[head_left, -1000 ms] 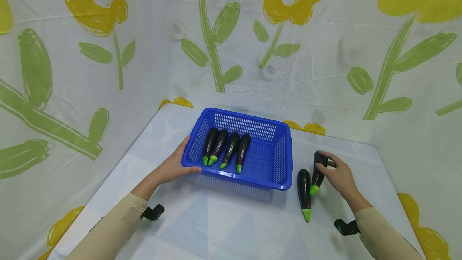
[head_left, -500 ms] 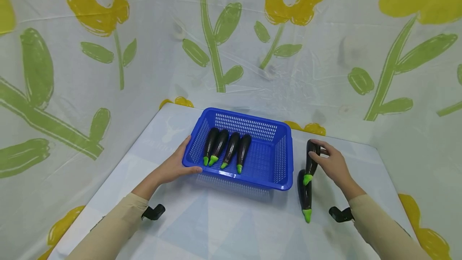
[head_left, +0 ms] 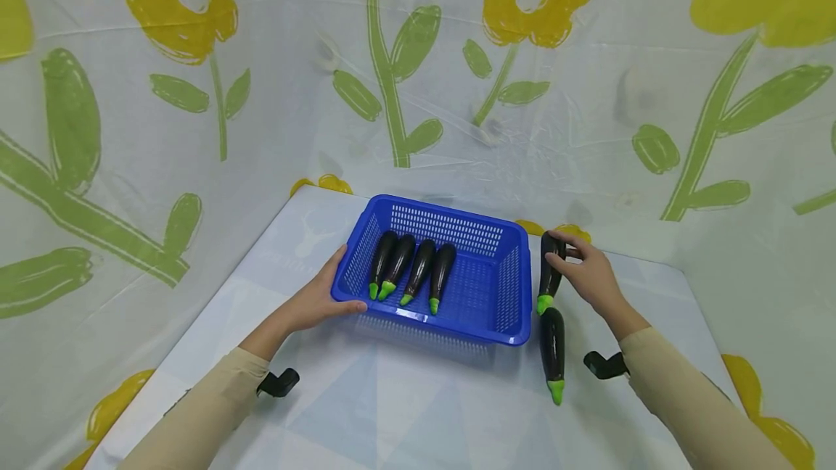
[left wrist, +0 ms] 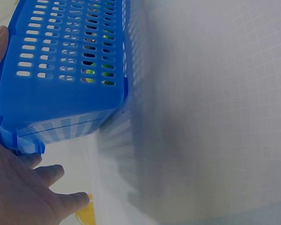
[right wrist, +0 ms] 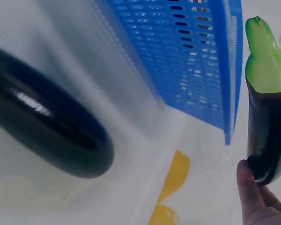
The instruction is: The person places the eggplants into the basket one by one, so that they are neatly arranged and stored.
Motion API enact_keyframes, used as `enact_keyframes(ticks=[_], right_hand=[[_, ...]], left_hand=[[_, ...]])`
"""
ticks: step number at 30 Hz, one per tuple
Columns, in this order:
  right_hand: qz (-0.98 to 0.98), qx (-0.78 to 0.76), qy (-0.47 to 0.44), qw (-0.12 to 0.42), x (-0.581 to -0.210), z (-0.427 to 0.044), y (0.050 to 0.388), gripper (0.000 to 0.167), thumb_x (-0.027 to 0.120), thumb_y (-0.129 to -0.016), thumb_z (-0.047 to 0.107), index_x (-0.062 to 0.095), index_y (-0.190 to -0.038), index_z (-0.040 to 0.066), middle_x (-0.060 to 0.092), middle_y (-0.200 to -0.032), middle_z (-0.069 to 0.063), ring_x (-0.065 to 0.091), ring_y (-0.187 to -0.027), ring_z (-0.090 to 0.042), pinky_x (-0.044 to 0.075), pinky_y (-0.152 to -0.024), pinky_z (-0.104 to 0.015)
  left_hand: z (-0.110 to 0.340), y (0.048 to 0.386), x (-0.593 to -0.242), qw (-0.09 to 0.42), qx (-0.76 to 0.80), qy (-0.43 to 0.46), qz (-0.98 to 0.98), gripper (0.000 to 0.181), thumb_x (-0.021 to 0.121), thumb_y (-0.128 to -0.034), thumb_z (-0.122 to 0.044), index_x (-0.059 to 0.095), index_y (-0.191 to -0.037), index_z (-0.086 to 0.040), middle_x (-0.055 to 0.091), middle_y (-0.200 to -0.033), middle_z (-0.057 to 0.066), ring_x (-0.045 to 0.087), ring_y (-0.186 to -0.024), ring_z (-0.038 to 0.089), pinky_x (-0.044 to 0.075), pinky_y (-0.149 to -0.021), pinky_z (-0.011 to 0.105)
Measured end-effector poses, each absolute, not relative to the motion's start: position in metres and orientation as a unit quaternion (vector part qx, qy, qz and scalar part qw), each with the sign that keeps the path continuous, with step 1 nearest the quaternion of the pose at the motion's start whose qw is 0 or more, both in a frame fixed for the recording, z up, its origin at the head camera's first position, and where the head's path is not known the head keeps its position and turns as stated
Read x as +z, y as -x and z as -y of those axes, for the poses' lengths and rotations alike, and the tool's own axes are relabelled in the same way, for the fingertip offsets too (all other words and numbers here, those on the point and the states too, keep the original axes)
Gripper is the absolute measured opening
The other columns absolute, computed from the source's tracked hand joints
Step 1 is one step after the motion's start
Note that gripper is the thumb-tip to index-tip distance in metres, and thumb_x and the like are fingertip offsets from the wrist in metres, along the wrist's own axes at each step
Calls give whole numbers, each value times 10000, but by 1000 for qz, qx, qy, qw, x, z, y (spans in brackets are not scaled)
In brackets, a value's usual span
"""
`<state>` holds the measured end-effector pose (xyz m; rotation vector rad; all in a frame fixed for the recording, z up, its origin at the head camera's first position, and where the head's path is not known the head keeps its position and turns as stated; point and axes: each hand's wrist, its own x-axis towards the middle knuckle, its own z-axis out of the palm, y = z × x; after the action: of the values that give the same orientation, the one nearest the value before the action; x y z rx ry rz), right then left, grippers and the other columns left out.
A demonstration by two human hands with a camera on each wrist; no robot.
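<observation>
At the left corner of the blue plastic basket (head_left: 427,325), my left hand (head_left: 318,301) rests against the rim, thumb along the front and fingers along the side. The left wrist view shows those fingers (left wrist: 49,174) spread and fairly straight. Several dark eggplants (head_left: 421,267) with green stem ends lie side by side in the basket's left half. My right hand (head_left: 586,274) pinches another eggplant (head_left: 550,267) by its rounded end, green tip down, just right of the basket. One more eggplant (head_left: 552,347) lies on the table below it.
The basket stands on a white table (head_left: 366,412) with pale blue triangles. A white curtain (head_left: 575,143) printed with yellow flowers hangs behind and along the sides. Black wrist mounts (head_left: 606,365) sit on both forearms.
My right hand has lifted its eggplant off the spot beside the other one and carried it leftward and away from me, toward the basket's right side. The left hand and basket stay put.
</observation>
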<state>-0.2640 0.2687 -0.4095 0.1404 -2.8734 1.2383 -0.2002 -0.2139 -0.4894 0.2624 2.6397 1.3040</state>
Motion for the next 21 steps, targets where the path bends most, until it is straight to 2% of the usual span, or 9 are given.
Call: enact_keyframes(ticks=[15, 21], right_hand=[[902, 426, -72, -4, -407, -236, 279, 562, 662, -998, 317, 509, -1498, 113, 424, -1546, -225, 431, -1372, -489, 440, -1039, -660], [901, 428, -66, -15, -403, -215, 290, 555, 670, -990, 315, 514, -1496, 145, 433, -1545, -209, 424, -1386, -462, 429, -1058, -649]], left_hand=[[214, 201, -489, 93, 439, -88, -889, 1283, 802, -802, -580, -76, -1638, -160, 16, -1695, 200, 128, -1521, 483, 216, -1163, 680], [214, 200, -488, 94, 439, -86, -890, 1280, 800, -805, -577, -77, -1637, -156, 16, -1695, 201, 127, -1521, 483, 218, -1162, 677]])
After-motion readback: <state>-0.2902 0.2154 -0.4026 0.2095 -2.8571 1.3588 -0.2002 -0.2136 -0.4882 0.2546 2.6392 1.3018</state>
